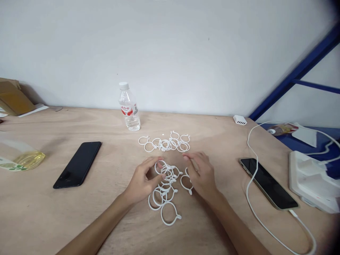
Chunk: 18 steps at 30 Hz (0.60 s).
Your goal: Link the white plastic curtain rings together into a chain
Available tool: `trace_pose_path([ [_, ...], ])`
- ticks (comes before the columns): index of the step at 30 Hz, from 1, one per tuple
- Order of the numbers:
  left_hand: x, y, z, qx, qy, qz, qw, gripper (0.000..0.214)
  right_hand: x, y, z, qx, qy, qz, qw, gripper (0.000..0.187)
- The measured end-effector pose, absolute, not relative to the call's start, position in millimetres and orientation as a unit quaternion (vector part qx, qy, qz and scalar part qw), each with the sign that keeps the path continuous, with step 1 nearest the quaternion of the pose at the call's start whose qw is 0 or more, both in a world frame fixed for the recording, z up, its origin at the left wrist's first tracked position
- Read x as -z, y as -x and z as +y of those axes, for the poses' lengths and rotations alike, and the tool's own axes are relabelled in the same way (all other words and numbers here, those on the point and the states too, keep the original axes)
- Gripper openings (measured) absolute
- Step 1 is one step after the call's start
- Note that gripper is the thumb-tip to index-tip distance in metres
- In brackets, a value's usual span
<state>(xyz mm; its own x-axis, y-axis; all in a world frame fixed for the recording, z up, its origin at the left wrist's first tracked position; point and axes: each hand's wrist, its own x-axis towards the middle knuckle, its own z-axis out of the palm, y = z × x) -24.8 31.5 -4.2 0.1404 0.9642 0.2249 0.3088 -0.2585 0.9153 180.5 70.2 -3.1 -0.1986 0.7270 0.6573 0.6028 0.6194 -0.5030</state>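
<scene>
Several white plastic rings (164, 187) lie in a loose pile on the wooden table (111, 212) between my hands. My left hand (143, 180) rests at the pile's left side, its thumb and fingers curled around the topmost rings. My right hand (203, 173) is blurred and lies palm down over the pile's right side, fingers apart and pointing left, covering part of one ring. A second group of white rings (166, 142) lies in a row farther back, apart from both hands.
A small water bottle (129, 107) stands behind the rings. A black phone (78, 164) lies at left and a clear bag of yellow liquid (20, 159) at the far left. At right lie a phone (268, 182) on a white cable, a white charger (239, 120) and a white box (313, 180).
</scene>
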Motion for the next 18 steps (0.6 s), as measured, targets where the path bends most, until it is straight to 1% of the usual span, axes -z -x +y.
trace_pose_path([
  [2, 4.0, 25.1, 31.7, -0.419, -0.696, 0.477, 0.336, 0.040, 9.0, -188.8, 84.8, -0.032, 0.494, -0.755, 0.430, 0.019],
  [6, 0.4, 23.9, 30.3, -0.357, -0.739, 0.489, 0.295, 0.041, 24.8, -197.2, 109.1, -0.019, 0.568, -0.760, 0.314, 0.029],
  [8, -1.0, 23.1, 29.1, -0.322, -0.753, 0.497, 0.287, 0.042, 30.5, -197.6, 114.6, -0.021, 0.578, -0.762, 0.291, 0.028],
  [13, -1.6, 22.4, 27.6, -0.285, -0.778, 0.491, 0.268, 0.046, 35.5, -197.7, 116.8, -0.030, 0.571, -0.756, 0.318, 0.017],
  [18, -1.0, 23.1, 28.0, -0.308, -0.769, 0.487, 0.278, 0.045, 34.9, -200.0, 117.0, -0.050, 0.548, -0.754, 0.360, 0.020],
])
